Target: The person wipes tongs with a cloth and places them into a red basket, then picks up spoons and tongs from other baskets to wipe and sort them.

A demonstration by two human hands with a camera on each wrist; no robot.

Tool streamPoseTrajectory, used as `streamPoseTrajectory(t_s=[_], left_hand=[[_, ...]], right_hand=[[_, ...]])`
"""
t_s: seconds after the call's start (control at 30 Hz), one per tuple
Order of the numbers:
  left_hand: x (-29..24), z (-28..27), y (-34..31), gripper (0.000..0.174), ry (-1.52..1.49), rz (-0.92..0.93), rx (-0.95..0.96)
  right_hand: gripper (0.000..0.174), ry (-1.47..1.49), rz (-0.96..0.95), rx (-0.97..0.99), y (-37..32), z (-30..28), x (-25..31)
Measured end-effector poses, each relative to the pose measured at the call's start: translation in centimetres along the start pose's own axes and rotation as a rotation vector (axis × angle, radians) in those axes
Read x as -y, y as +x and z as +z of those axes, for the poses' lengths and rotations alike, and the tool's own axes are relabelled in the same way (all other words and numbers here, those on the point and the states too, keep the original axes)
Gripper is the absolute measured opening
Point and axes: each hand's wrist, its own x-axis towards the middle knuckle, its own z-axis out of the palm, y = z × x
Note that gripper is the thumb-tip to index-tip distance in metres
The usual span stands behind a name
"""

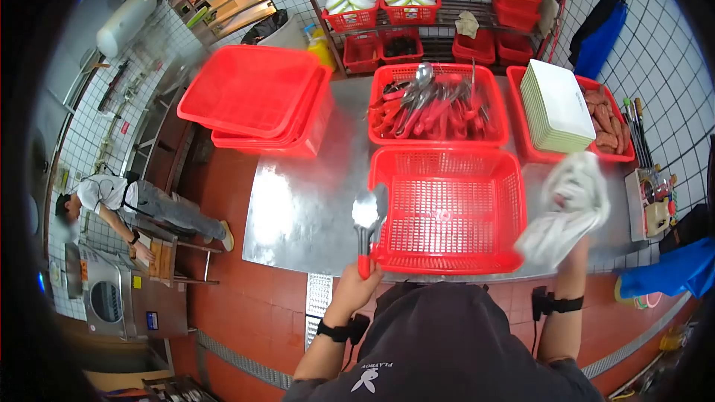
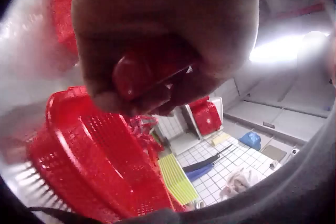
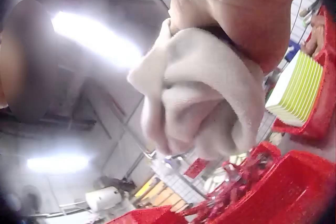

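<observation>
My left hand (image 1: 356, 287) grips the red handle of a metal-headed utensil (image 1: 365, 212), its head pointing away from me, left of the empty red basket (image 1: 447, 262). In the left wrist view the fingers (image 2: 152, 98) curl round the red handle (image 2: 131, 77). My right hand (image 3: 236, 8) holds a whitish cloth (image 3: 210, 92), bunched and hanging in folds, right of that basket; in the head view the cloth (image 1: 570, 208) covers most of the hand. Behind the empty basket, another red basket (image 1: 439, 143) holds many red-handled utensils (image 1: 439, 108).
Stacked red baskets (image 1: 249, 93) stand at the table's left. At the right, a red basket (image 1: 521, 115) holds white-and-green trays (image 1: 558, 108) and brownish items (image 1: 605, 123). Shelves with baskets (image 1: 350, 18) line the back. A person (image 1: 134, 201) bends over at the far left.
</observation>
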Motion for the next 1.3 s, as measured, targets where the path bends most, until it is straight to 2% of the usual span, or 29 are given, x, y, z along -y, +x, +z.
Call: streamPoseTrajectory(t_s=[0.03, 0.07, 0.1, 0.13, 0.17, 0.23, 0.3, 0.33, 0.37, 0.43, 0.47, 0.53, 0.57, 0.6, 0.63, 0.7, 0.77, 0.83, 0.87, 0.93, 0.97, 1.0, 1.03, 1.07, 1.1, 1.17, 1.2, 1.27, 1.3], left_hand=[[-1.2, 0.9, 0.6, 0.019, 0.007, -0.006, 0.010], [-2.8, 1.9, 1.2, 0.020, 0.070, 0.169, 0.028], [-4.4, 3.0, 1.8, 0.021, 0.130, 0.348, 0.045], [-6.0, 4.1, 2.3, 0.023, 0.277, 0.491, 0.131], [-7.3, 5.3, 2.6, 0.025, 0.423, 0.634, 0.214], [-8.6, 8.1, 2.9, 0.032, 0.246, 0.471, 0.598], [-8.6, 9.9, 3.2, 0.033, 0.233, 0.465, 0.674], [-9.8, 10.0, 3.7, 0.033, 0.352, 0.541, 0.683], [-9.9, 10.3, 3.9, 0.033, 0.352, 0.544, 0.682], [-9.6, 10.9, 4.0, 0.033, 0.486, 0.503, 0.547], [-9.7, 10.9, 3.8, 0.033, 0.484, 0.501, 0.551], [-10.4, 10.5, 3.2, 0.033, 0.503, 0.353, 0.614], [-10.5, 10.2, 3.1, 0.033, 0.511, 0.278, 0.637], [-7.6, 10.5, 3.7, 0.032, 0.457, 0.389, 0.609], [-6.8, 9.8, 3.7, 0.032, 0.462, 0.383, 0.608], [-5.4, 7.8, 3.6, 0.029, 0.614, 0.454, 0.588], [-2.0, 5.7, 3.4, 0.027, 0.594, 0.500, 0.594], [-1.4, 3.3, 2.5, 0.023, 0.545, 0.334, 0.420], [-1.3, 2.7, 2.0, 0.023, 0.553, 0.329, 0.449], [-1.0, 1.9, 1.4, 0.025, 0.425, 0.159, 0.237], [-0.6, 1.7, 1.5, 0.025, 0.416, 0.116, 0.179], [-0.2, 1.8, 1.8, 0.025, 0.401, 0.070, 0.122], [0.0, 1.7, 2.4, 0.028, 0.383, 0.016, 0.105], [0.1, 2.1, 2.7, 0.029, 0.349, 0.070, 0.032], [-0.2, 2.4, 3.1, 0.030, 0.324, 0.030, -0.007], [-1.0, 2.5, 4.2, 0.033, 0.369, 0.044, -0.021], [-1.4, 2.9, 4.6, 0.033, 0.365, 0.039, -0.038], [-2.1, 3.2, 5.6, 0.035, 0.391, 0.038, -0.074], [-2.0, 3.3, 6.3, 0.035, 0.395, 0.040, -0.086]], right_hand=[[0.029, -0.045, -0.056, 0.196, -0.7, -1.0, -3.5], [0.022, -0.689, -0.310, 0.168, -1.2, 8.3, 2.4], [0.027, -0.400, -0.165, 0.304, -2.9, 10.8, 2.3], [0.032, -0.518, -0.109, 0.562, -2.4, 11.4, 1.1], [0.043, -0.274, 0.103, 0.563, -3.3, 11.9, -1.2], [0.044, -0.215, 0.132, 0.354, -5.5, 15.6, -1.2], [0.043, -0.083, 0.240, 0.179, -4.7, 16.2, -1.1], [0.044, 0.086, 0.290, 0.154, -3.9, 15.0, -2.1], [0.044, 0.112, 0.304, 0.059, -3.8, 14.0, -2.5], [0.042, 0.262, 0.220, -0.006, -4.0, 12.9, -3.3], [0.042, 0.260, 0.222, -0.010, -4.1, 12.3, -3.5], [0.041, 0.389, 0.172, -0.077, -3.8, 11.1, -3.7], [0.041, 0.386, 0.173, -0.069, -3.3, 9.8, -4.7], [0.039, 0.317, 0.102, -0.130, -2.9, 7.8, -6.3], [0.037, 0.251, 0.033, -0.196, -2.5, 5.7, -7.2], [0.035, 0.209, -0.357, 0.262, -0.5, 1.4, -4.1], [0.037, 0.448, -0.075, -0.365, -0.6, -1.3, 0.2], [0.040, 0.308, -0.151, -0.664, -0.6, -4.4, 2.2], [0.040, 0.305, -0.144, -0.694, -1.0, -7.5, 1.4], [0.048, -0.144, -0.137, -0.725, -1.3, -13.0, -1.6], [0.048, -0.595, 0.135, -0.728, -1.6, -13.6, -2.4], [0.050, -1.046, 0.421, -0.691, -2.0, -14.3, -3.1], [0.052, -1.499, 0.386, -0.371, -1.9, -19.8, -10.5], [0.055, -1.945, 0.220, -0.095, -1.9, -25.1, -17.7], [0.067, -2.036, 0.425, 0.294, -2.7, -17.1, -14.7], [0.087, -2.034, 0.417, -0.175, -6.4, -12.6, -19.1], [0.087, -2.036, 0.400, -0.162, -6.1, -12.7, -19.1], [0.099, -1.677, 0.627, -0.262, -5.1, -12.1, -19.6], [0.099, -1.671, 0.618, -0.255, -4.8, -12.1, -19.7]])
